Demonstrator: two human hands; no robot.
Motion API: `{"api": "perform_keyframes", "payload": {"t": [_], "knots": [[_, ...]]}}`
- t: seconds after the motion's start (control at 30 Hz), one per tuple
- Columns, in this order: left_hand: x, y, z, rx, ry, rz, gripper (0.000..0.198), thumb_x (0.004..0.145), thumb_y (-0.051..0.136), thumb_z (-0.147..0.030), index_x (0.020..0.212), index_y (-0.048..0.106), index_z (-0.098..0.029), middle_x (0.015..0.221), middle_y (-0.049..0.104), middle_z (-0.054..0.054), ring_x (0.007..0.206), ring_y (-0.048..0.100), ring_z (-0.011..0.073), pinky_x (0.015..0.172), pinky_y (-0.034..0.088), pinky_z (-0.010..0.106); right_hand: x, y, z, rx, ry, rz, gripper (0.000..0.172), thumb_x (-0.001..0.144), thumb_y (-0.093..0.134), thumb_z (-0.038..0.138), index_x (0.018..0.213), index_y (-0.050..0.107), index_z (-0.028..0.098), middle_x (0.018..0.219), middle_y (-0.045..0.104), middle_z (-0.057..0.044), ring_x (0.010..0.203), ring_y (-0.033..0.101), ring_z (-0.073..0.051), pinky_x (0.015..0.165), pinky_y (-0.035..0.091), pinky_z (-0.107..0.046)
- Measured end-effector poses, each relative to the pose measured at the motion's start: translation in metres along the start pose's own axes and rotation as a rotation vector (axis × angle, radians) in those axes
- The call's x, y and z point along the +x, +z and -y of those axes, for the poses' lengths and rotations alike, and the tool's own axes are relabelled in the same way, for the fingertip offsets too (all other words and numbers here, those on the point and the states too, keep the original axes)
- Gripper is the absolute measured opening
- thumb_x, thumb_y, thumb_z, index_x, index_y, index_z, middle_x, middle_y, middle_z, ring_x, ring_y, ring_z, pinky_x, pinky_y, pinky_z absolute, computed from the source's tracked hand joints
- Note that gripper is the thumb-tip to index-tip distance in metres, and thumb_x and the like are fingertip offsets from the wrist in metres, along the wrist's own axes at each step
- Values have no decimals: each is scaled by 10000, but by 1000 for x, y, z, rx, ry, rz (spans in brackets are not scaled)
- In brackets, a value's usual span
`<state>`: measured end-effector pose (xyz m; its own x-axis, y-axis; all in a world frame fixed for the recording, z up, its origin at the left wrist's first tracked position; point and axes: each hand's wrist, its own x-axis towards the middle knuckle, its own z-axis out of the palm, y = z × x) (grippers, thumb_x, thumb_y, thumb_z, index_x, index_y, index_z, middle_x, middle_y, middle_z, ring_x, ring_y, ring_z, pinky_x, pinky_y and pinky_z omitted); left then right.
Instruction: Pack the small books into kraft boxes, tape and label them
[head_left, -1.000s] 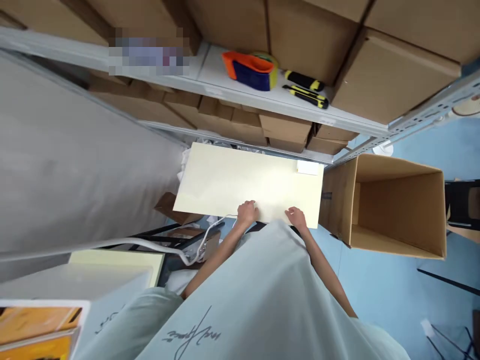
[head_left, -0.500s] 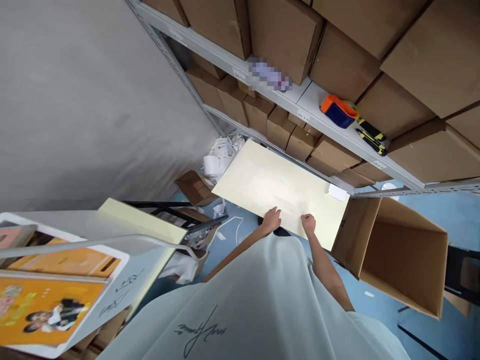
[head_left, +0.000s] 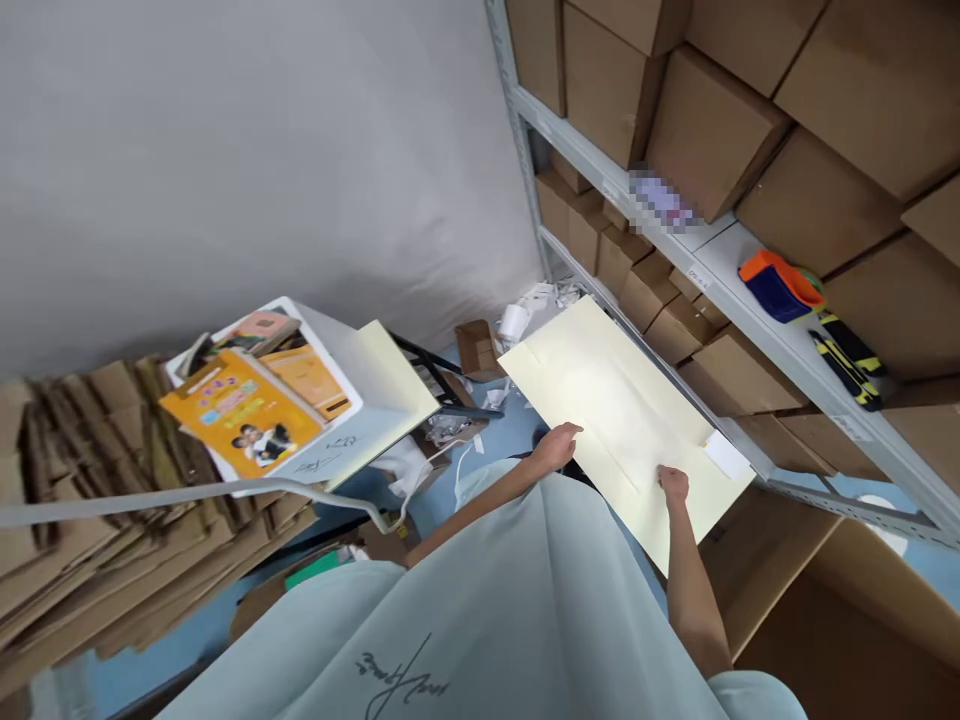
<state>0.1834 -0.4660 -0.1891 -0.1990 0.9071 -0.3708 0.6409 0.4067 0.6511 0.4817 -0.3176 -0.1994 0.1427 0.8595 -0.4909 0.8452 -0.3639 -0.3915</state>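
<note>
A bare cream-coloured tabletop (head_left: 600, 400) lies in front of me. My left hand (head_left: 556, 448) is at its near edge, fingers curled and pressed together, with nothing visible in them. My right hand (head_left: 673, 484) is over the right part of the tabletop, closed in a loose fist, also with no object showing. Whether either hand presses on the surface, I cannot tell. A small white block or pad (head_left: 726, 455), nearest to my right hand, lies at the tabletop's right end.
Shelving (head_left: 720, 270) with several cardboard boxes stands behind the table; cutters (head_left: 847, 355) lie on it. A large open carton (head_left: 855, 590) stands at right. Left are a white bin (head_left: 352, 385) of orange books (head_left: 247, 415), a metal rail (head_left: 247, 487) and stacked flattened cardboard (head_left: 97, 500).
My view has swung left, so the tabletop and shelf sit further right and more of the bin and flattened cardboard shows. Both hands stay closed at the tabletop.
</note>
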Motion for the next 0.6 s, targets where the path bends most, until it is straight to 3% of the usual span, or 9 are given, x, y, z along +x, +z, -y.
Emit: {"api": "perform_keyframes", "payload": {"t": [0.13, 0.27, 0.43, 0.6], "knots": [[-13, -8, 9, -72, -62, -91, 447, 980, 557, -115, 1385, 737, -175, 1425, 754, 133, 1339, 720, 291, 1205, 549, 448, 6, 1, 6, -52, 86, -34, 159, 757, 664, 313, 642, 570, 259, 623, 695, -113, 764, 772, -370, 740, 581, -435], [-27, -36, 22, -200, -122, -280, 440, 974, 589, -113, 1375, 747, -202, 1422, 762, 124, 1332, 727, 304, 1214, 548, 494, 0, 5, 41, -64, -48, -90, 115, 829, 623, 373, 832, 580, 266, 892, 798, -175, 936, 786, -383, 855, 588, -457], [-56, -93, 51, -379, -185, -638, 530, 897, 537, 3, 1319, 785, -200, 1379, 779, 118, 1278, 754, 289, 1170, 590, 479, -38, 41, 138, 0, -458, 69, 265, 868, 585, 525, 897, 613, 262, 920, 807, -107, 848, 776, -307, 849, 572, -396], [-107, -161, 92, -499, -219, -1024, 550, 879, 523, 31, 1295, 781, -219, 1306, 801, 83, 1129, 794, 222, 1055, 648, 403, -136, 92, 260, 107, -904, 312, 434, 878, 576, 660, 914, 672, 239, 847, 775, -76, 759, 729, -265, 786, 564, -385]]}}
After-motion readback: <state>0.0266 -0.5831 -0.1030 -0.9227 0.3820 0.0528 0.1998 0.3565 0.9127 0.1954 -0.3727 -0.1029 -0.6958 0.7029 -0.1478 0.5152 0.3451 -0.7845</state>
